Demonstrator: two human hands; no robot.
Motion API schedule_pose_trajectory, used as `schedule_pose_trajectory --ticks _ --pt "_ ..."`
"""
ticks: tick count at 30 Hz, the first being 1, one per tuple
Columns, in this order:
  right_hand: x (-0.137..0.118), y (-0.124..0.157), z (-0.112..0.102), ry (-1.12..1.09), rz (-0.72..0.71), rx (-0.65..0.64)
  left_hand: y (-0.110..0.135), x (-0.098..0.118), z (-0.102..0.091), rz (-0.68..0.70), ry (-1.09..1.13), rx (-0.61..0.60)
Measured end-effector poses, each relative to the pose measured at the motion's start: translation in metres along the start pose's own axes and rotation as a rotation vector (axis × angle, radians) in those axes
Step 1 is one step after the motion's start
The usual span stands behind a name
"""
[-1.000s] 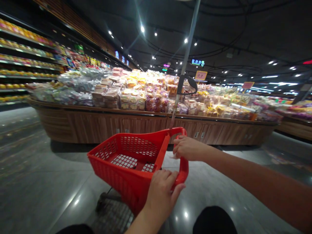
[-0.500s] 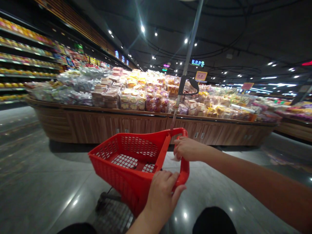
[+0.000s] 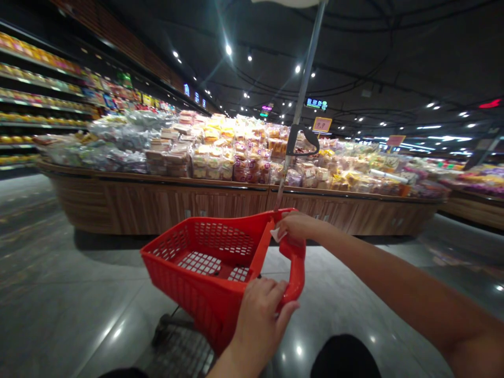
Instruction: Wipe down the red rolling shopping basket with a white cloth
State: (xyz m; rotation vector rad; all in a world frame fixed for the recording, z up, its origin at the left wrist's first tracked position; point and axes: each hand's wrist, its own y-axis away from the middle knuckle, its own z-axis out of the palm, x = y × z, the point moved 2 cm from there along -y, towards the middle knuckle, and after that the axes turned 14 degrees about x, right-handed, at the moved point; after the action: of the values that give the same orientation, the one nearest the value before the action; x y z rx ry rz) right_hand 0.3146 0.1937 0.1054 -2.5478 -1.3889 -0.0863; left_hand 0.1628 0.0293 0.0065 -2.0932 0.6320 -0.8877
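Lower middle of the frame, hands: the left hand (image 3: 258, 323) is closed over the near side of the red handle (image 3: 297, 273), and the right hand (image 3: 299, 227) curls over its far end, with a white paper slip (image 3: 277, 234) pinched under the fingers.

Same spot, cart: a red plastic shopping trolley basket (image 3: 205, 262) sits between the hands, its slotted floor showing nothing inside, above a grey wire lower rack (image 3: 181, 352).

Signs, upper middle: a yellow price card (image 3: 322, 124) and a pink card (image 3: 396, 140) show blurred figures. A lit blue-green sign (image 3: 317, 104) is too small to read, and no brand on the packs can be made out.

Ahead: a grey pole (image 3: 303, 89) rises from the basket's far end, with a black hook (image 3: 301, 139) on it, standing in front of the display. Behind it, a curved wooden-fronted worktop (image 3: 157, 207) carries heaps of bagged baked goods (image 3: 212, 157).

Upper left: long shelves (image 3: 39, 94) hold yellow and orange packs.

Edges: polished grey floor (image 3: 66, 262) spreads on both sides of the cart up to the worktop's base. Dark trouser knees (image 3: 344, 357) cut in at the bottom edge.
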Motion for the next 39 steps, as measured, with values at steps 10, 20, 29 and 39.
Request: schedule_pose_trajectory --ticks 10,20,29,39 --pt "-0.007 0.002 0.000 -0.056 0.063 0.050 0.001 0.000 -0.003 -0.009 -0.003 -0.017" --pt "0.004 0.016 -0.002 -0.068 0.180 0.236 0.000 -0.003 -0.008 -0.028 0.025 -0.045" --pt "-0.009 0.064 0.001 -0.139 0.255 0.442 0.001 -0.006 -0.013 0.015 0.011 -0.017" --pt "-0.054 0.097 0.015 -0.074 0.105 0.645 0.001 -0.009 -0.018 0.036 0.022 -0.016"
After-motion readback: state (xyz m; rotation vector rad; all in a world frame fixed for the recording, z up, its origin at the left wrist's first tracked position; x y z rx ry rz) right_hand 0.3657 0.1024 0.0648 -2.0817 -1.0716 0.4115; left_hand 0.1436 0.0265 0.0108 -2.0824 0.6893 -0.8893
